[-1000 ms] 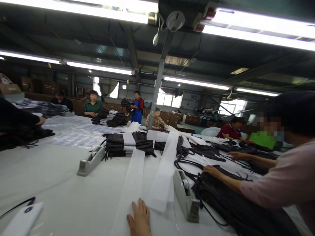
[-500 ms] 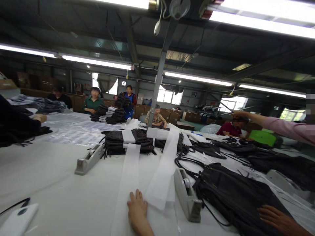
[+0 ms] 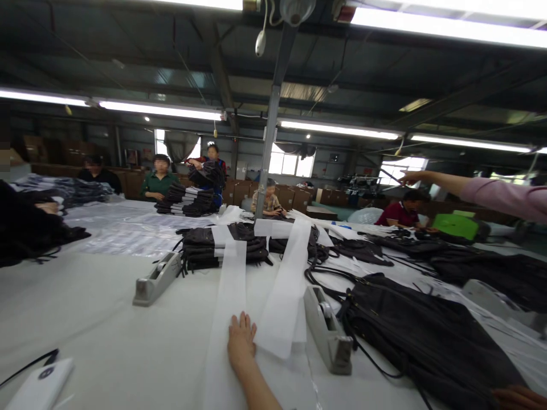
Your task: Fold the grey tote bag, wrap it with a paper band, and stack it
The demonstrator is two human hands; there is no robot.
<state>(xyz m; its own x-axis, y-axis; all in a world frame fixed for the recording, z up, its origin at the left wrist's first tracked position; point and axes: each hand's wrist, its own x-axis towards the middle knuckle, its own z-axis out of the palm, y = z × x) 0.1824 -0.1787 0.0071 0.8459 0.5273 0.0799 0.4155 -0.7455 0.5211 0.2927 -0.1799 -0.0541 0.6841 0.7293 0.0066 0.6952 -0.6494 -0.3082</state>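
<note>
My right hand [image 3: 242, 341] lies palm down on the white table [image 3: 128, 341], fingers stretched out and apart. It rests on the lower part of a long translucent white strip [image 3: 231, 285]. The strip runs up to a stack of folded black fabric items [image 3: 200, 250]. Beside my fingers a second white strip [image 3: 285, 302] lies aslant. To the right stands a grey tape dispenser [image 3: 328, 336], and next to it lies a large black fabric piece with long cords [image 3: 419, 330]. My left hand is out of view.
Another tape dispenser [image 3: 157, 280] stands left of the strips; a white device [image 3: 43, 384] with a cable lies lower left. A co-worker's pink-sleeved arm [image 3: 499, 196] reaches in from the right. A hand [image 3: 519, 397], apparently another person's, shows at the lower right edge.
My right hand has slid slightly forward and right along the strip. The hand on the large black fabric piece has drawn back toward the lower right edge. The view has shifted a little.
</note>
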